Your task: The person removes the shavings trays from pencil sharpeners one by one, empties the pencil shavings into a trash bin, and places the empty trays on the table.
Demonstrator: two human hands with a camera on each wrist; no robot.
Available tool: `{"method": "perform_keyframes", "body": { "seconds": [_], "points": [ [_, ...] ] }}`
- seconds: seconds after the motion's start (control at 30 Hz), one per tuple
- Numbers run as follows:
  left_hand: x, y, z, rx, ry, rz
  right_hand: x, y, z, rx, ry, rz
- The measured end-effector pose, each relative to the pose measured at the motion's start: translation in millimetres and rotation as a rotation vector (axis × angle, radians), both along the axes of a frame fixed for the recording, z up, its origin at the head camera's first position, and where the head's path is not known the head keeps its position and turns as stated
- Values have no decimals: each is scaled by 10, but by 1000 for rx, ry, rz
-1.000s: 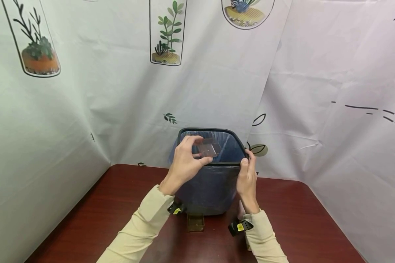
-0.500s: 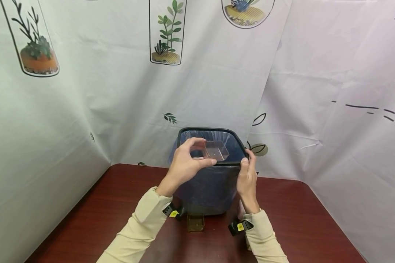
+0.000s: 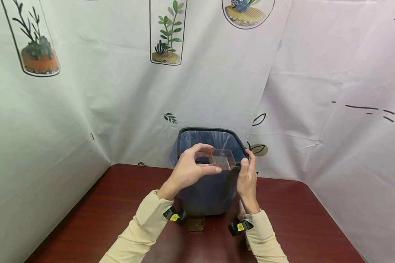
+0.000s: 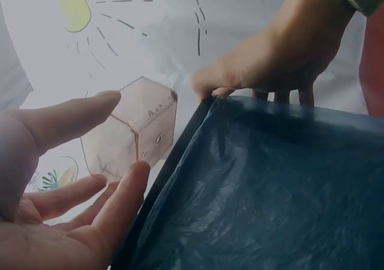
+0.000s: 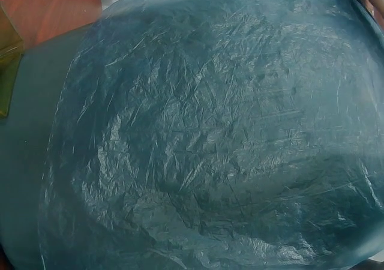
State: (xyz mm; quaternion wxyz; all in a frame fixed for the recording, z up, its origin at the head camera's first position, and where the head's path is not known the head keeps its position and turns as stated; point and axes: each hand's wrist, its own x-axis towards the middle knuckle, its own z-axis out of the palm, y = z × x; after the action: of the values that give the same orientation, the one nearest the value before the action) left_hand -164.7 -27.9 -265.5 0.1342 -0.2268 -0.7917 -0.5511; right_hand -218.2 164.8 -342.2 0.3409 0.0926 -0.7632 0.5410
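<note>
A small clear plastic box (image 3: 226, 157) is pinched between the thumb and fingers of my left hand (image 3: 185, 170), at the front rim of a dark trash bin (image 3: 207, 195). In the left wrist view the box (image 4: 144, 126) looks tilted, with small holes in one face. My right hand (image 3: 247, 182) grips the bin's black rim at its front right corner, thumb on the near side. A thin bluish plastic bag (image 5: 204, 132) lines the bin, folds over the rim and fills most of the right wrist view. The bottom of the bin is hidden.
A small amber see-through box (image 3: 195, 223) sits on the dark red table (image 3: 131, 208), close to the bin's front base. Under my right forearm a pale pinkish thing (image 3: 241, 211) is mostly hidden. White printed cloth (image 3: 128, 98) hangs behind and along both sides.
My left hand has moved the clear box right and toward me, from over the bin's opening to its front rim. My right hand stays on the rim corner.
</note>
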Motion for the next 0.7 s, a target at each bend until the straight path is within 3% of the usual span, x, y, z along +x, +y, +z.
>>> {"method": "perform_keyframes", "body": {
  "seconds": [0.1, 0.33, 0.7],
  "points": [
    [29, 5, 4, -1, -27, -41, 0, 2, 5, -5, -2, 3],
    [244, 0, 131, 19, -57, -123, -1, 5, -10, -10, -1, -1],
    [260, 4, 83, 44, -22, -195, 3, 0, -5, -3, -6, -11]
  ]
}}
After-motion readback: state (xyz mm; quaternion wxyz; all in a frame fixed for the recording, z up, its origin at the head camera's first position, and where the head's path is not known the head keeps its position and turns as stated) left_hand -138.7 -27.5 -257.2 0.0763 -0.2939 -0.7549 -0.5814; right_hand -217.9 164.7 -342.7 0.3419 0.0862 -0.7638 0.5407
